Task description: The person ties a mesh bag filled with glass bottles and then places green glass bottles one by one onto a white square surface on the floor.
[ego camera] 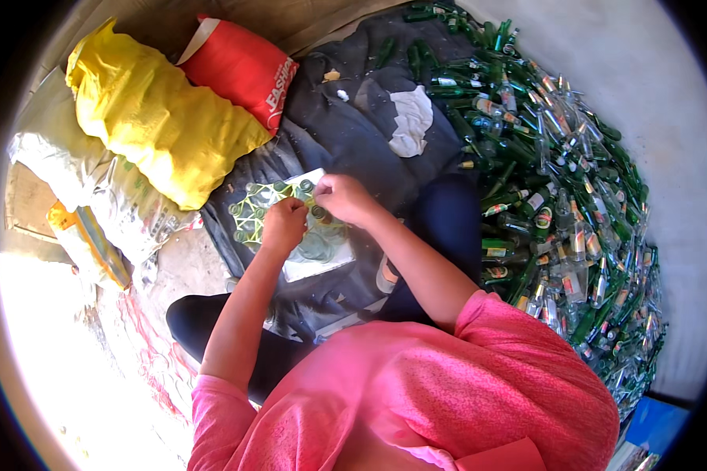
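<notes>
Several upright glass bottles [316, 244] stand grouped on a white board [342, 254] in front of me. Yellow-green cord [247, 215] runs between their necks in a criss-cross. Over the front left of the group is my left hand [285, 222], fingers curled in at the cord and bottle tops. My right hand [337, 197] is at the right side of the group, beside the bottle tops, with thumb and fingertips pinched together. Whether either hand grips cord is too small to tell.
A large heap of green and clear glass bottles [542, 218] lies at the right. Stuffed yellow [159, 123] and red [241, 65] sacks and a whitish sack [124, 194] are at the upper left. A crumpled white cloth [411, 120] lies on the dark ground sheet [353, 135].
</notes>
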